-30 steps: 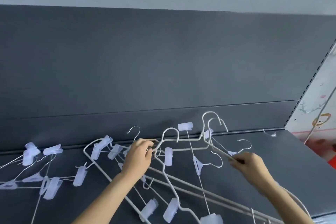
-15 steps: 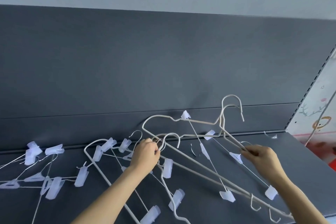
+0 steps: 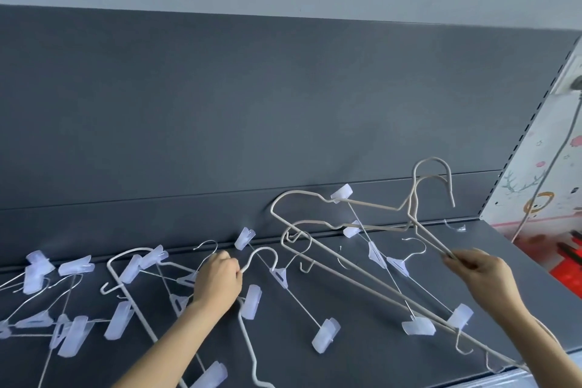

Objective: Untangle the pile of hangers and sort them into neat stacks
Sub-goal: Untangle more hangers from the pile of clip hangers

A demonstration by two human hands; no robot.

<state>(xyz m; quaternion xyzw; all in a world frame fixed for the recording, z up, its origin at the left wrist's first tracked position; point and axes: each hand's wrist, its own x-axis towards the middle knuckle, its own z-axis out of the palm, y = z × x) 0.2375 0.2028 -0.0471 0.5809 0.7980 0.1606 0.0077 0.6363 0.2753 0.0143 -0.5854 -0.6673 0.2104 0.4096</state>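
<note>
- The dark shelf surface [image 3: 491, 249] is being bounded at the rear by the back panel [image 3: 252, 104] and at the right by the slotted upright [image 3: 532, 123]. Its front edge is showing at the lower right.
- Bare surface is being left open at the right rear corner, and a narrower strip in the middle near the front.
- The pair of white hangers [image 3: 371, 204] is being held tilted above the right half of the shelf, hooks uppermost and close to the back panel. Clip hangers [image 3: 417, 326] are being carried tangled across its bars.
- The left pile of clip hangers [image 3: 72, 268] is lying on the shelf, reaching to the left frame edge.
- The single white hanger [image 3: 263, 249] is lying at the centre, hook toward the rear.
- The right hand [image 3: 485, 274] is being closed on the pair's wires just below the hooks, in a pinch of thumb and fingers.
- The left hand [image 3: 217, 280] is being curled round the single hanger at the base of its hook.
</note>
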